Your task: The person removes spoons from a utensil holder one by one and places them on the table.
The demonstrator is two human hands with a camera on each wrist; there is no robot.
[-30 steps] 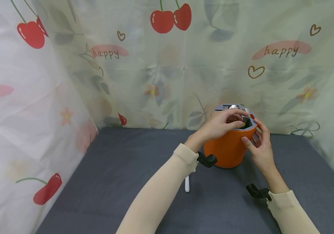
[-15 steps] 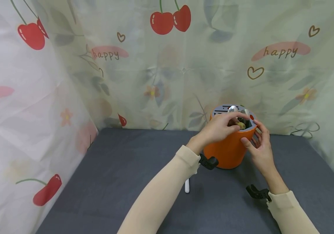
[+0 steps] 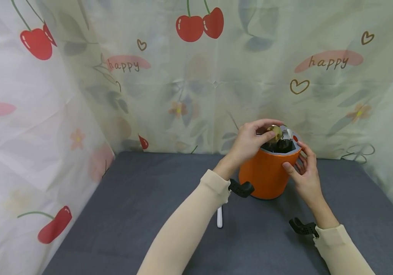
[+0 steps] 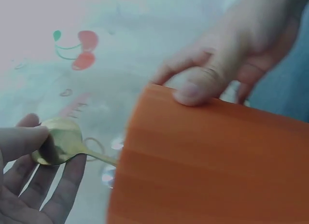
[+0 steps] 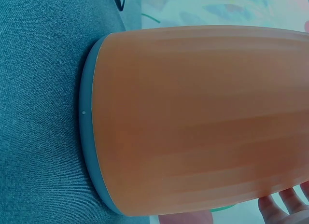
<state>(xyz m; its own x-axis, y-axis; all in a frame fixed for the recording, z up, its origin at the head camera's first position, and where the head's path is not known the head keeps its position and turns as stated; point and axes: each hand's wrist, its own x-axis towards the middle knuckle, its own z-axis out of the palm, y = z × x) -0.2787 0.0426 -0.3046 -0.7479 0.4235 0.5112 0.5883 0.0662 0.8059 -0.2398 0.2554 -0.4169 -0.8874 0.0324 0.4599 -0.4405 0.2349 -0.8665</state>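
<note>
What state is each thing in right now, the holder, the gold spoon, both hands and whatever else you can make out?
Orange holder: upright on the table.
Gold spoon: pinched by its bowl, far handle end hidden.
Left hand: holding the gold spoon.
Right hand: gripping the holder's side near the rim.
Silver utensil: standing in the holder.
White stick: lying on the table, partly hidden.

spoon [image 4: 67,138]: glossy, smooth metal | holder [image 5: 193,108]: smooth, plastic-looking, faint sheen | table cover [image 5: 38,118]: matt, finely textured cloth
</note>
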